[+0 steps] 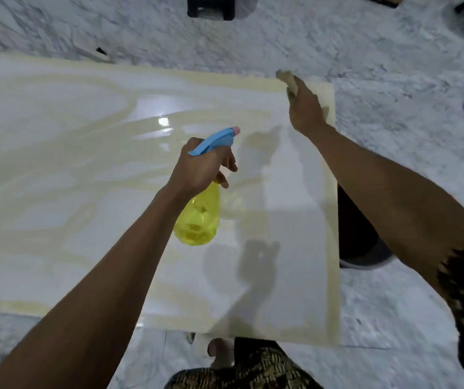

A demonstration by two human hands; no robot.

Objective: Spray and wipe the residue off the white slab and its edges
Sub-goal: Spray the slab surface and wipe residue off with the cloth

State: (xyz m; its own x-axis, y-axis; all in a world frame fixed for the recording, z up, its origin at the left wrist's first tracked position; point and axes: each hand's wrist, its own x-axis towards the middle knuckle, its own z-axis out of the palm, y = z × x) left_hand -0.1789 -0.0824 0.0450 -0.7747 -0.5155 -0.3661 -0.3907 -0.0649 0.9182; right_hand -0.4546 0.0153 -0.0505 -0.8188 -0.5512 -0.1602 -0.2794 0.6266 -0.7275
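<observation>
Residue in yellowish streaks is lying across the white slab (84,178), which is resting flat on the marble floor (393,51). A yellow spray bottle (198,217) with a blue trigger head is being held above the slab by the left hand (202,167), its grip closed around the neck. A cloth (288,80) is being pressed onto the slab's far right corner by the right hand (306,108).

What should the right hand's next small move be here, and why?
Probably drag the cloth toward the body along the slab's right edge. The right hand presses it at the far right corner of the white slab, and a yellowish residue band runs down that edge.
</observation>
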